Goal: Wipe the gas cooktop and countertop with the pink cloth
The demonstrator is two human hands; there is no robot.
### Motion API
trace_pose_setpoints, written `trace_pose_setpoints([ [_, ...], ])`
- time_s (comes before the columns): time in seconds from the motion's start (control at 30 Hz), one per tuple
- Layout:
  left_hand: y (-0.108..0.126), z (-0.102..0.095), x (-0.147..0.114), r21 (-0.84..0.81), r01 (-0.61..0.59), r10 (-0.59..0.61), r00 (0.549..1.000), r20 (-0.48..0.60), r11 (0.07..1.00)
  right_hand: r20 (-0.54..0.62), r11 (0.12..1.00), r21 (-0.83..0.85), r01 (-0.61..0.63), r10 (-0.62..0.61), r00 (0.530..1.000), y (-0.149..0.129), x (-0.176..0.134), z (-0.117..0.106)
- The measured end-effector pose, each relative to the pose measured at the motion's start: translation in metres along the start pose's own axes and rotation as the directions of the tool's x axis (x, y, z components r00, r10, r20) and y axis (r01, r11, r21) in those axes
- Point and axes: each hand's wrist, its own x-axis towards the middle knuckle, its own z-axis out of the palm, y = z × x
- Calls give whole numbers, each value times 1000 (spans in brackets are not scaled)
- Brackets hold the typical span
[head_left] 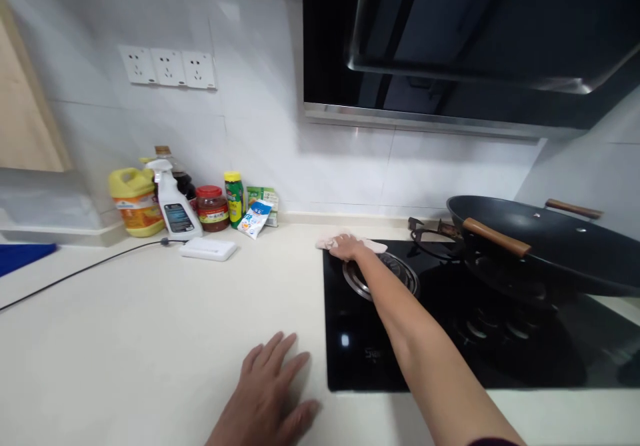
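Observation:
My right hand (346, 247) presses a pale pink cloth (374, 246) at the back left corner of the black glass stove (360, 346), where the glass meets the counter. Its fingers bend over the cloth, and part of the cloth sticks out to either side. Just below the wrist lies the round left burner (357, 283), partly covered by my forearm. My left hand (267, 383) lies on the pale counter (150, 339) left of the stove, fingers spread and holding nothing.
A large black wok (565, 246) with wooden handles stands at the right of the stove. Overhead juts the dark range hood (450, 53). Along the wall stand a white spray bottle (175, 203), a yellow jug (136, 203), a red-lidded jar (213, 209) and a white box (207, 249) with a cable.

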Motion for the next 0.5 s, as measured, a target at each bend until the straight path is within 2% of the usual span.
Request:
trace_pose_setpoints([
  [0.1, 4, -3, 2, -19, 18, -18, 1000, 12, 1000, 47, 998, -6, 66, -65, 997, -30, -24, 6],
  [0.2, 6, -7, 4, -46, 54, -53, 998, 12, 998, 45, 990, -10, 143, -142, 989, -50, -62, 10],
  [0.4, 9, -15, 7, -79, 154, -143, 981, 130, 985, 35, 967, -11, 254, -253, 967, -62, -152, 11],
  [0.5, 10, -15, 9, -81, 188, -174, 973, 154, 979, 26, 956, 8, 292, -293, 956, -62, -202, 13],
])
